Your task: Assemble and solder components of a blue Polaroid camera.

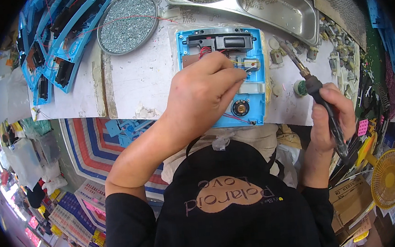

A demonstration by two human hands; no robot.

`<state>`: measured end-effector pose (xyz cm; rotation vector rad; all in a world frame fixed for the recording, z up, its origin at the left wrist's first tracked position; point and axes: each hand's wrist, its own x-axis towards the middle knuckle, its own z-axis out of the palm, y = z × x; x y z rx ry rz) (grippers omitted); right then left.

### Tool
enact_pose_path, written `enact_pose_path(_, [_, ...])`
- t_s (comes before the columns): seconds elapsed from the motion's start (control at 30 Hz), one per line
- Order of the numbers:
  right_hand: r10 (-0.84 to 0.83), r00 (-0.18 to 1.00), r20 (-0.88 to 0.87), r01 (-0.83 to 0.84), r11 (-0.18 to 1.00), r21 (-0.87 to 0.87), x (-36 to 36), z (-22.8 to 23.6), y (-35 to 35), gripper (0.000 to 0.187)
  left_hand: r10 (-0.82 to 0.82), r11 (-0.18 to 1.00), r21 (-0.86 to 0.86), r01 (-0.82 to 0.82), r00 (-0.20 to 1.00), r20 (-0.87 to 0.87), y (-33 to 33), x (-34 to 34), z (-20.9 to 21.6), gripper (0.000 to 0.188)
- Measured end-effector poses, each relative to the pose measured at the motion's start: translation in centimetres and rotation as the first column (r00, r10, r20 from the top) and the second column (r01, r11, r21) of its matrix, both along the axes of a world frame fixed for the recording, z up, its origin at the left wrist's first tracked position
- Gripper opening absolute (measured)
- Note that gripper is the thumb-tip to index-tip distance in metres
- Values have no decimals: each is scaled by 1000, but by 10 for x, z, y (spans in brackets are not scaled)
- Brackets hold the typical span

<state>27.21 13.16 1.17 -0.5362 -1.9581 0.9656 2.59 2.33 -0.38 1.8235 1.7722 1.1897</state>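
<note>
Wire work inside a blue housing, with the iron held clear

A blue housing (257, 104) is laid open on the white table (134, 84), right in front of the person, with its inside turned up. A black unit (221, 41), some red wires (205, 51), a round speaker (240, 107) and a small metal part (251, 64) are seated in it. The left hand (203, 83) is held over the housing, its fingertips bent down just beside the metal part; whether a wire is gripped between them cannot be told. A soldering iron (316, 88) is gripped in the right hand (331, 117), its tip pointed up and away, clear of the housing.

A wiring step at the metal part seems to be in hand, judged by where the fingers are placed and by the iron being kept ready. For a joint to be made there, the wire end would need to be held steady, the tip brought onto the contact, and the fingers, speaker and blue plastic kept out of the heat.
</note>
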Motion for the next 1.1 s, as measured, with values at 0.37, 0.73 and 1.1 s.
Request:
enact_pose_path(0.37, [29, 999, -17, -28, 999, 22, -9, 4, 2, 32, -33, 994, 102, 28, 999, 44, 7, 3, -7, 11])
enact_pose_path(0.73, [-67, 998, -6, 67, 996, -54, 14, 4, -7, 29, -258, 961, -66, 270, 954, 151, 9, -16, -3, 12])
enact_pose_path(1.1, [276, 961, 34, -248, 906, -344, 15, 13, 3, 16, -384, 921, -96, 378, 922, -51, 4, -23, 4, 17])
